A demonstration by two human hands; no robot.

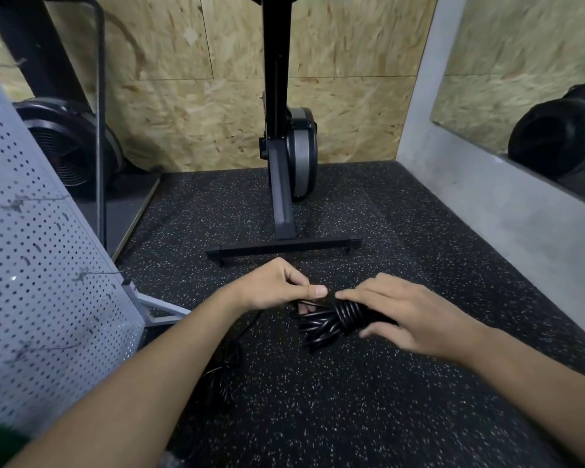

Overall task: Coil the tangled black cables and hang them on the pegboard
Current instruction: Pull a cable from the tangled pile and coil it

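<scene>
A black cable bundle (331, 320) hangs above the speckled floor, its loops bound round the middle by several turns of the same cable. My right hand (402, 315) grips the bundle from the right, fingers over the top and thumb beneath. My left hand (281, 287) pinches a thin black cable end between thumb and forefinger, just left of the bundle. More loose black cable (223, 369) lies on the floor under my left forearm. The grey pegboard (38, 265) stands at the left, leaning, with wire hooks sticking out of it.
An exercise machine's black floor bar (284, 248) and upright lie straight ahead, near the hands. A fan-wheel machine (68, 146) sits behind the pegboard. A grey ledge with a mirror (520, 106) runs along the right. The pegboard's grey foot (159, 307) juts out on the floor.
</scene>
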